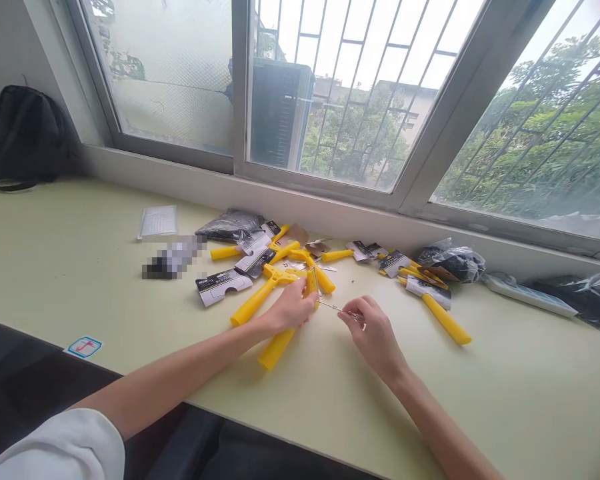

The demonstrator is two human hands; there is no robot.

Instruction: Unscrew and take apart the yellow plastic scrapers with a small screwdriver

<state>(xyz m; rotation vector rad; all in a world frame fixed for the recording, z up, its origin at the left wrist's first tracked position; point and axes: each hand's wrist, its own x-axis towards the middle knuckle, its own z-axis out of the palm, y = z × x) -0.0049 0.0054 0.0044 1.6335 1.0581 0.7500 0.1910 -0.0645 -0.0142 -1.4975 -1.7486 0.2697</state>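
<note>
My left hand [291, 308] is wrapped round a yellow plastic-handled tool [276, 350], whose thick round handle slants toward the table's front edge. A thin metal strip stands along its upper part. My right hand [377, 337] pinches a slim metal screwdriver [330, 306], with its shaft pointing left and its tip by the yellow head; whether it meets a screw is too small to tell. Just left of my left hand lies another yellow-handled tool [254, 301]. Behind the hands are more yellow handles [325, 279] and small loose metal pieces.
Printed card sleeves [223, 287] and black plastic bags [231, 224] lie along the window side. Farther right are a yellow handle with a card [446, 320], a bagged dark bundle [453, 259] and a white power strip [530, 295]. A black backpack [27, 137] stands far left.
</note>
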